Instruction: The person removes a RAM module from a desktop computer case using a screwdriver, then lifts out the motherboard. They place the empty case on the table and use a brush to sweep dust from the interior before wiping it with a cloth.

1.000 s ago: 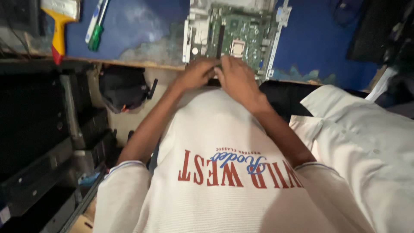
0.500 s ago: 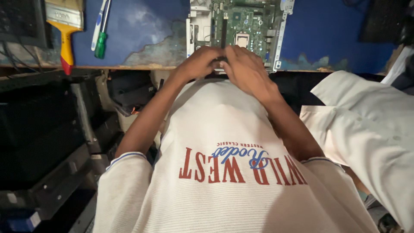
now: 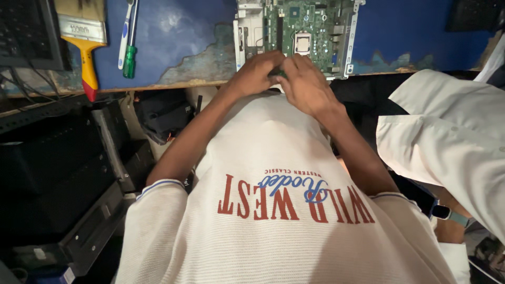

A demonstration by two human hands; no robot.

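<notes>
Blue worn surface (image 3: 173, 47), board (image 3: 315, 26) flat at near edge. Left hand (image 3: 256, 73) and right hand (image 3: 306, 84) meeting over near board edge, fingers curled; grip contents hidden. Stiff, light, fragile; best taken by edges. Versus earlier frame: hands further onto board. Brush (image 3: 81, 37), screwdriver (image 3: 130, 42) left

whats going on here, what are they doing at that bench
A person at a blue workbench has both hands on the near edge of a green circuit board that lies flat on it. The left hand and right hand are pressed close together over a small part there; what the fingers hold is hidden. A yellow-handled paintbrush, a toothbrush and a green-handled screwdriver lie to the left, untouched. Another person's white sleeve shows at the right.
</notes>
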